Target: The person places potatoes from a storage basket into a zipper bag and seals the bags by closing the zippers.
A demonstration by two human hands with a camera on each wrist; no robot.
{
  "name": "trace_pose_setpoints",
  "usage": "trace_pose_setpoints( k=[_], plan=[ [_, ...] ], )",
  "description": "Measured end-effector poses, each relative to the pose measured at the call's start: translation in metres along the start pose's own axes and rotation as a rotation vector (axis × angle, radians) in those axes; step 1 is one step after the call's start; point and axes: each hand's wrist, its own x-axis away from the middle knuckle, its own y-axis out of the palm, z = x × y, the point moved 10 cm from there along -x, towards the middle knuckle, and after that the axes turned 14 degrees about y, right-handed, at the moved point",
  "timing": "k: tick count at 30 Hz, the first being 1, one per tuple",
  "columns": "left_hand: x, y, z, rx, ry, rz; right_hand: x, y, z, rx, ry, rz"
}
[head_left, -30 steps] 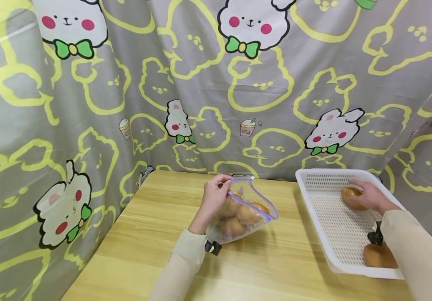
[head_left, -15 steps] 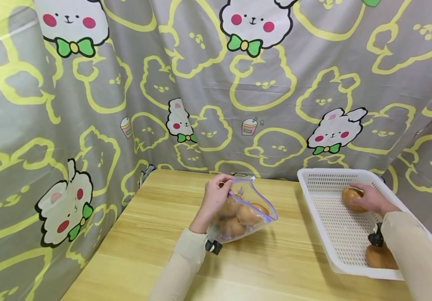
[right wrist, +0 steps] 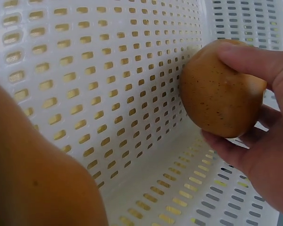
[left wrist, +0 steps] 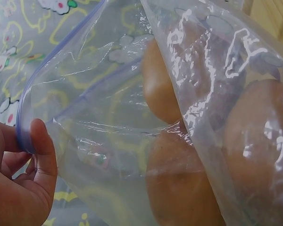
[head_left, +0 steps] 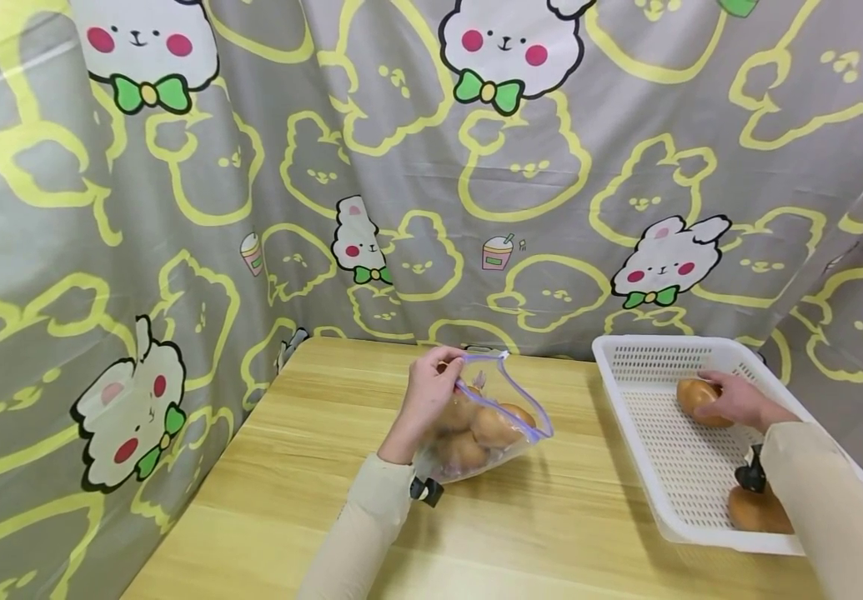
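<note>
My left hand [head_left: 431, 387] pinches the purple-edged rim of a clear zip bag [head_left: 487, 467] between thumb and fingers; the bag's mouth gapes to the right. Several brownish-orange pears [left wrist: 179, 183] lie inside it, partly blurred by the shiny plastic. On the right, my right hand [head_left: 742, 400] reaches into a white perforated basket [head_left: 629, 454] and grips a speckled pear [right wrist: 221, 89], thumb over its top and fingers curled below. Another pear [head_left: 757, 508] lies at the basket's near end, partly hidden by the right forearm in the head view.
Bag and basket stand on a light wood-grain table [head_left: 311, 467]. A grey patterned curtain [head_left: 416, 167] hangs close behind the table and along both sides. Raised walls surround the basket. A small black camera mount [head_left: 426, 492] sits at the left wrist.
In the basket, my right hand and its pear have shifted slightly, the pear a little to the left, and the fingers are more curled about it. The left hand and bag hold nearly still.
</note>
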Motion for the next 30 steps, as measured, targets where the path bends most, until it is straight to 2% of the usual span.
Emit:
trace_pose_setpoints(
  k=[8,12,13,19,30],
  plan=[
    [0.001,0.001,0.003,-0.017,0.006,0.003,0.005,0.005,-0.002,0.003,0.012,-0.049],
    [0.002,0.001,-0.001,-0.017,-0.006,0.004,0.008,0.006,-0.009,0.017,0.012,-0.07],
    [0.001,0.002,-0.006,-0.009,-0.012,0.005,0.009,0.006,-0.012,0.016,0.014,-0.074],
    [0.0,0.003,-0.038,0.004,-0.021,0.027,0.016,0.002,-0.039,0.002,-0.051,-0.082],
    [0.002,0.002,-0.041,-0.012,-0.019,0.036,0.032,-0.011,-0.089,0.02,-0.189,-0.032]
  ],
)
